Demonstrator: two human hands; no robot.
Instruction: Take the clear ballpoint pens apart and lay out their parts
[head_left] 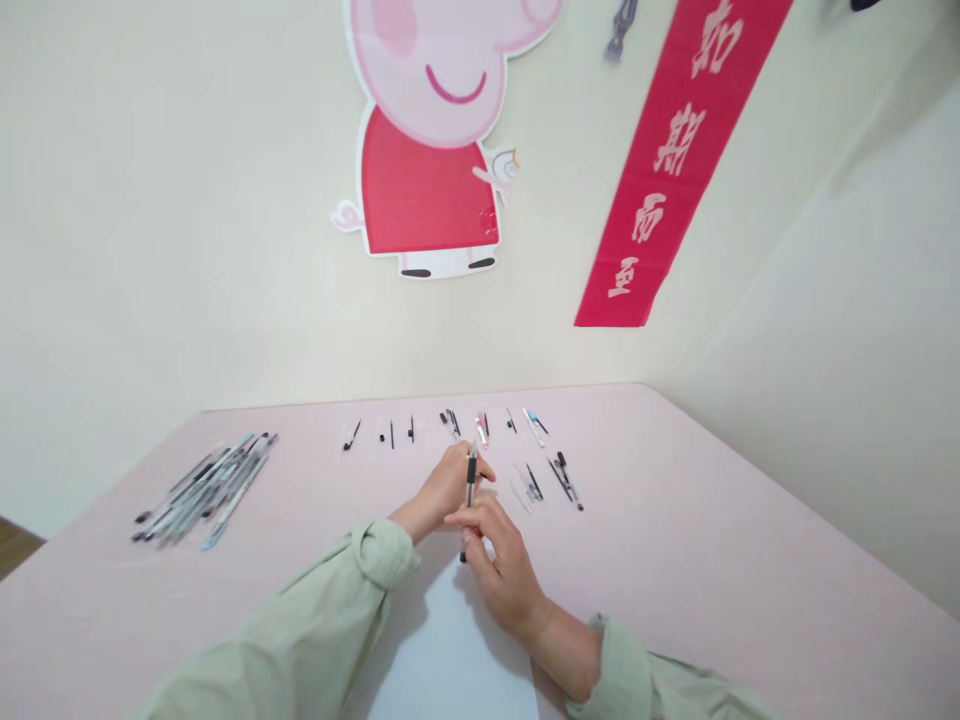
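My right hand (502,565) is closed on a gel pen (471,480) with a clear barrel and black grip, its tip pointing up and away from me. Just beyond, my left hand (446,480) is over the table near the row of pen parts, fingers curled. A small dark bit shows at its fingertips, too small to name. The pen crosses in front of part of that hand. Under both wrists lies a white sheet of paper (450,650). Past the fingers is a pink-and-white pen part (481,430).
A pile of pens (206,490) lies at the left on the pink table (712,560). Small groups of pen parts run along the back, including a blue-and-white pen (534,425). Nearer on the right are black parts (564,480) and clear tubes (525,490). A wall (225,250) stands behind.
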